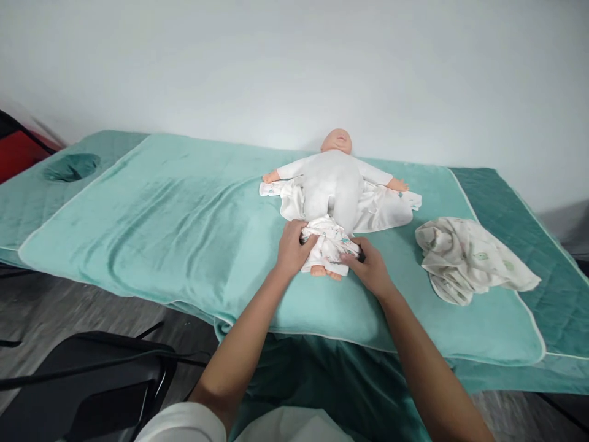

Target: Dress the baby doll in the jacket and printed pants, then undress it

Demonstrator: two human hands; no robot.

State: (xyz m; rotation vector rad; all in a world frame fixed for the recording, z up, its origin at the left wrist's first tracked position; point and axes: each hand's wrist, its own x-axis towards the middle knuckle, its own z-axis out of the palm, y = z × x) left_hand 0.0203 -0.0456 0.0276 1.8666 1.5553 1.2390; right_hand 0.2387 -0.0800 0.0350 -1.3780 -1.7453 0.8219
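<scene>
A baby doll (pixel 332 181) in a white bodysuit lies on its back on a light green towel (pixel 184 227), head toward the wall and arms spread. An open white garment (pixel 381 212) is spread beneath its torso. Printed white trousers (pixel 329 245) are bunched around its lower legs, with the feet showing below. My left hand (pixel 291 248) grips the left side of the trousers, fingers curled into the cloth. My right hand (pixel 370 267) grips the right side in the same way.
A crumpled printed cloth (pixel 469 258) lies on the towel to the right of the doll. The towel covers a darker green padded table (pixel 543 245) against a white wall. A black chair (pixel 87 387) stands at the lower left, and a red object (pixel 18 153) at the far left.
</scene>
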